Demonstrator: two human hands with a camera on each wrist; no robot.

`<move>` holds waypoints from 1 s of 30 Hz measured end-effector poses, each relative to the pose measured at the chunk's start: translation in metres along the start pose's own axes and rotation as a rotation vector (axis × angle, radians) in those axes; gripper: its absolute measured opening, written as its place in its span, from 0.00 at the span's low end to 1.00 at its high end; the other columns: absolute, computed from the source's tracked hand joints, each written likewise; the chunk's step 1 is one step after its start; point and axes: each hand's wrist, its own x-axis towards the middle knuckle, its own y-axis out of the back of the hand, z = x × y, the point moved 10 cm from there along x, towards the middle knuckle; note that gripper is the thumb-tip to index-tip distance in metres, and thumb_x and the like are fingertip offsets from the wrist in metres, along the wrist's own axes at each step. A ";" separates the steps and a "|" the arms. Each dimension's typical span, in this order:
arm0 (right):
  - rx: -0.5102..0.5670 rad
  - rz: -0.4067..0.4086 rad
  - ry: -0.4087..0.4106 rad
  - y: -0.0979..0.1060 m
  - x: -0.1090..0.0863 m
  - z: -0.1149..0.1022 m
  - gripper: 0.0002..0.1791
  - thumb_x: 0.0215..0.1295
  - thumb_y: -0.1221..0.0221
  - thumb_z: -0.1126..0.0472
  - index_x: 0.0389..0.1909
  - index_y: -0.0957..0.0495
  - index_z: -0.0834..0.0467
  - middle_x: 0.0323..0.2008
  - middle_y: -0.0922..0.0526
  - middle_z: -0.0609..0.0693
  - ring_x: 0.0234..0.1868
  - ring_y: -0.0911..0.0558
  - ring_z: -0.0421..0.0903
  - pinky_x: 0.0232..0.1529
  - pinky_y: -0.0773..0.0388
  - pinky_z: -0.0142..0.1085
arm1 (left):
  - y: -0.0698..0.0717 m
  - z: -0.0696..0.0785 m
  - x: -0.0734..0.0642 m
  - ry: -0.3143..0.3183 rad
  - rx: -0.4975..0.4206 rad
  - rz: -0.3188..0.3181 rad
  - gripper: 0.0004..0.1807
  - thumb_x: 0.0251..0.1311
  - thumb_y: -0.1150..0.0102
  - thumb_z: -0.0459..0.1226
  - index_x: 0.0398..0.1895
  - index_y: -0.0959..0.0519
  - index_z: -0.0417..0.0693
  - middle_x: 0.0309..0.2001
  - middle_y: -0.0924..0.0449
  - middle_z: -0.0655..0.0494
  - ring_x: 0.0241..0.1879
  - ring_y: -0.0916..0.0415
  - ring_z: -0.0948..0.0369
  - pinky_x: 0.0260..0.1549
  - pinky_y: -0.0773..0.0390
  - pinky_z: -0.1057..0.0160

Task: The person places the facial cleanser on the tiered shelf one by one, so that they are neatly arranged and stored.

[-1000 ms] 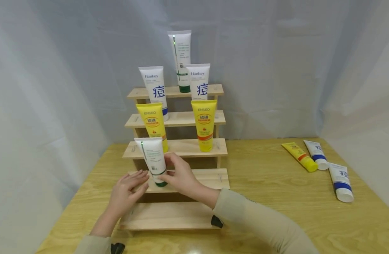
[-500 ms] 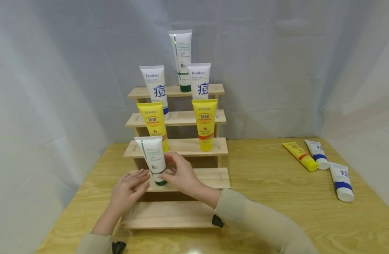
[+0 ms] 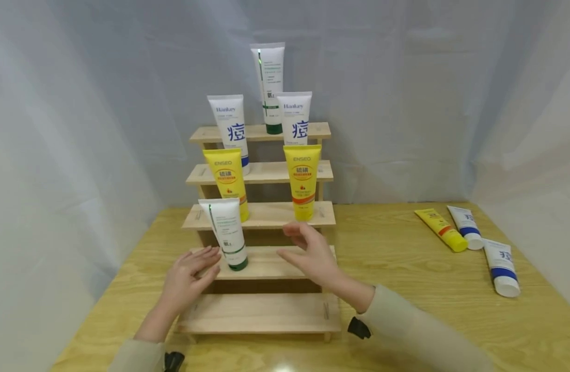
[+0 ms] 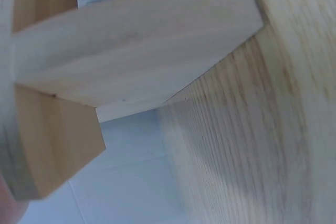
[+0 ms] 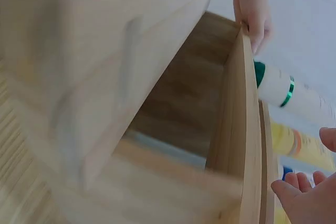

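A white squeeze tube with a green cap (image 3: 226,232) stands cap-down on the left of the second step from the bottom of a wooden display stand (image 3: 285,261). My left hand (image 3: 187,276) is at that step's left end, fingers extended close beside the tube. To the tube's right, my right hand (image 3: 315,258) is apart from it, thumb and fingers parted around nothing. The right wrist view shows this right hand (image 5: 310,200) at the lower right and the left hand (image 5: 252,17) at the board's far end. Stand boards fill most of the left wrist view.
Two yellow tubes, the right one (image 3: 302,181) fully visible, stand on the middle step. Above are two white-and-blue tubes (image 3: 295,116) and a green-capped tube (image 3: 271,82) on top. A yellow tube (image 3: 440,230) and two white-and-blue tubes (image 3: 501,266) lie on the table at right.
My right hand has let go of the green-capped tube and moved right, away from it. The tube stays upright on its step; my left hand has hardly moved.
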 end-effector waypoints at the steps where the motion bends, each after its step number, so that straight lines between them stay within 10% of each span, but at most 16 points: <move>1: 0.003 0.013 0.012 0.008 -0.002 0.001 0.21 0.48 0.37 0.71 0.45 0.30 0.68 0.44 0.26 0.58 0.48 0.27 0.52 0.51 0.30 0.40 | -0.001 0.000 0.000 0.004 0.000 -0.001 0.14 0.47 0.38 0.36 0.38 0.19 0.40 0.45 0.22 0.49 0.47 0.27 0.50 0.50 0.39 0.44; 14: -0.255 0.180 0.037 0.116 -0.038 0.016 0.19 0.48 0.37 0.72 0.43 0.29 0.70 0.44 0.26 0.62 0.49 0.28 0.56 0.53 0.33 0.42 | -0.001 0.000 0.002 0.000 -0.012 0.017 0.13 0.46 0.38 0.35 0.37 0.19 0.38 0.45 0.22 0.49 0.46 0.26 0.49 0.49 0.39 0.44; 30: -0.561 0.382 -0.118 0.242 -0.080 0.060 0.19 0.55 0.40 0.65 0.44 0.32 0.72 0.43 0.27 0.66 0.46 0.29 0.60 0.48 0.34 0.54 | 0.003 0.004 0.001 -0.076 0.012 0.048 0.13 0.45 0.37 0.36 0.36 0.19 0.39 0.43 0.21 0.49 0.44 0.25 0.50 0.46 0.35 0.44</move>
